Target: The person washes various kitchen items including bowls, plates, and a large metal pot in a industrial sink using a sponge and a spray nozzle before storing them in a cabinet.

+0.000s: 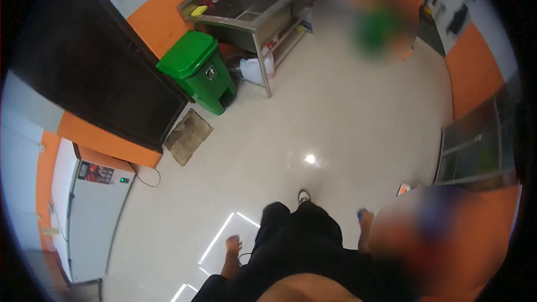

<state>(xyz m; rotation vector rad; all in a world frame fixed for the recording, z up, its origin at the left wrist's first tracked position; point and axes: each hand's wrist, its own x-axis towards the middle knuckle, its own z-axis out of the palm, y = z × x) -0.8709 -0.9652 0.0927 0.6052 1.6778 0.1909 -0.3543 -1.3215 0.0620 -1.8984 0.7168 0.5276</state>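
Observation:
My left hand [233, 243] hangs low beside my dark trousers [296, 226], its fingers curled in. Whatever those fingers hold, if anything, is too small to make out. A thin dark loop shows between that hand and my leg. On the other side, my right hand [366, 221] is closed around a small blue and red thing [359, 216], whose kind I cannot tell. Below me one dark shoe with a white edge [304, 196] is on the pale glossy floor [268, 156]. Neither hand touches any furniture.
Ahead left stand a green pedal bin [193, 56] and a steel double sink [254, 22] with white jugs [254, 71] beneath. Flattened cardboard [188, 137] lies before a dark door [95, 50]. A white chest freezer [98, 218] is at left, a glass-fronted cabinet [475, 142] at right. Two areas are blurred.

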